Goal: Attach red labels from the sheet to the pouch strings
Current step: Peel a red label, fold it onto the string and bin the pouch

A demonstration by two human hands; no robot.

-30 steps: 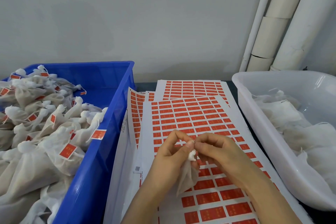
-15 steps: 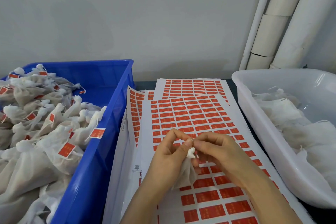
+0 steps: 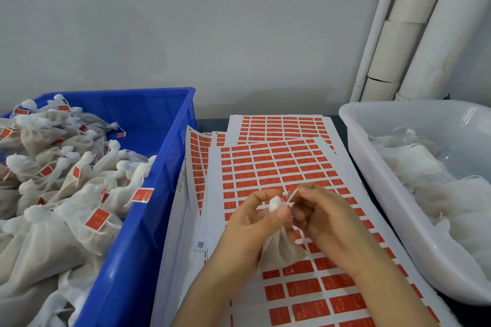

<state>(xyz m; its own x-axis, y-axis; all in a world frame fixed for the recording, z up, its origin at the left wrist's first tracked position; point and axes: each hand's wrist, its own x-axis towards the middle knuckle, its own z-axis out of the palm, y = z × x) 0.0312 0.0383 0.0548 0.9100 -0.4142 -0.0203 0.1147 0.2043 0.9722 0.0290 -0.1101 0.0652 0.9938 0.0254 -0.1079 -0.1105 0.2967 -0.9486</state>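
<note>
Where left grip (image 3: 249,223) holds pouch (image 3: 281,252), string (image 3: 292,195) blurs.

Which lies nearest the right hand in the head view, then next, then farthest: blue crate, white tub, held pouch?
1. The pouch, gripped between left hand and right hand.
2. The white tub, just to its right.
3. The blue crate, far left, past the left hand.

plain grey wall (image 3: 212,21); white pipes (image 3: 414,26) in right corner.
</note>
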